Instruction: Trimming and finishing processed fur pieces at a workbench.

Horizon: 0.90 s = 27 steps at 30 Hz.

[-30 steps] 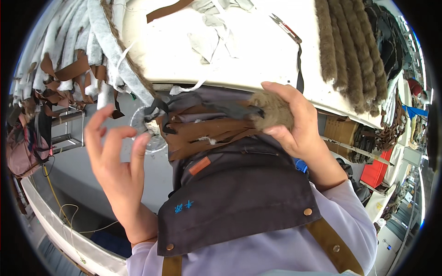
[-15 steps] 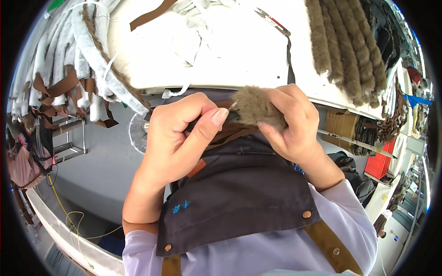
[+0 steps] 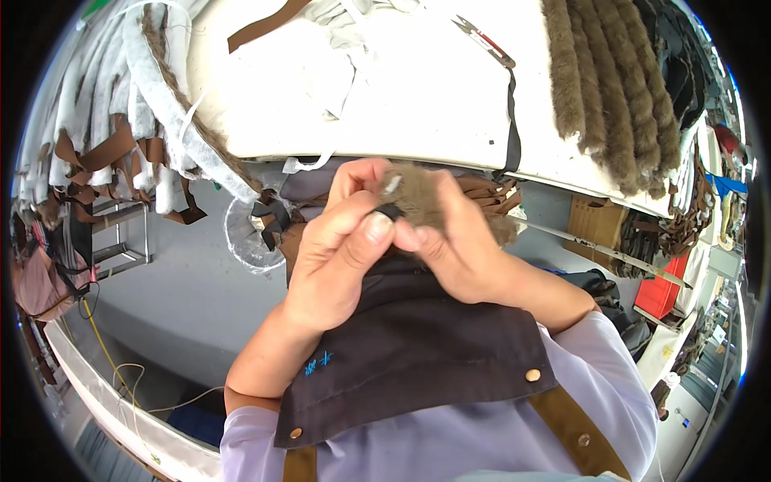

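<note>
In front of my apron (image 3: 418, 345) I hold a brown fur strip (image 3: 414, 193) between both hands, its end turned up toward me. My left hand (image 3: 333, 253) is closed, thumb and fingers pinching that end where a small black tab (image 3: 389, 211) shows. A little white patch is visible at the fur's tip. My right hand (image 3: 466, 245) wraps the fur from the other side, its thumb close to my left thumb. Motion blurs the fur and the right fingers slightly.
On the white table (image 3: 434, 104) lie red-handled thread snips (image 3: 486, 42) with a black strap. Brown fur strips (image 3: 614, 88) are lined up at right, white-backed strips (image 3: 104, 96) hang at left. A clear plastic bag (image 3: 245, 237) and red bin (image 3: 662, 289) are lower down.
My hands have come together. The right hand moved left and turned the fur's end toward me, and the left hand moved right to pinch it at the black tab.
</note>
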Each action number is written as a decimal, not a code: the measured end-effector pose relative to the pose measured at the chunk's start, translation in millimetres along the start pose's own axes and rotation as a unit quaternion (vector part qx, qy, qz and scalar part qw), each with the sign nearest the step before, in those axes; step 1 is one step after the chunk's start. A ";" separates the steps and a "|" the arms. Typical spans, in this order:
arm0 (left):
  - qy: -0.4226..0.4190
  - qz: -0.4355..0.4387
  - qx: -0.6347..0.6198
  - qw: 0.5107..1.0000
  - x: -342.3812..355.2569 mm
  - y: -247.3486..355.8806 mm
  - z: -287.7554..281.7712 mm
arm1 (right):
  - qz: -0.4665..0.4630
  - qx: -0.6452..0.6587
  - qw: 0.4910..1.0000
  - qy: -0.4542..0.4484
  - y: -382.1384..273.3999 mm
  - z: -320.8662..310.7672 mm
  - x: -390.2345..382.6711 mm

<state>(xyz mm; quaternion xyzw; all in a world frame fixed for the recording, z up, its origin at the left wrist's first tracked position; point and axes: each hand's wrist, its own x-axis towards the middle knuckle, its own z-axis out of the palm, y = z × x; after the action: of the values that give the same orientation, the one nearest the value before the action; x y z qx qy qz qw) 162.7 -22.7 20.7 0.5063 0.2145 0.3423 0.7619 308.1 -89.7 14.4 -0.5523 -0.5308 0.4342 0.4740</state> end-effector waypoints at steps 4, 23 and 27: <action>-0.019 -0.004 -0.111 0.994 -1.8 -2.2 -17.7 | -0.118 -0.197 0.969 -0.090 3.8 -25.2 20.9; -0.043 0.013 -0.116 0.992 -0.2 13.3 -15.4 | 0.119 0.333 0.919 -0.175 -55.2 -36.1 24.4; -0.068 -0.027 -0.121 0.990 -9.1 11.8 -18.6 | 0.136 0.456 0.855 -0.208 -40.6 -21.6 30.8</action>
<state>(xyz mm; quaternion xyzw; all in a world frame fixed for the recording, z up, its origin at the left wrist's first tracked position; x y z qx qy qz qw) 140.4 -14.8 24.0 0.4262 0.1329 0.3102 0.8393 324.1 -60.9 58.8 -0.2377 -0.2790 0.7923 0.4879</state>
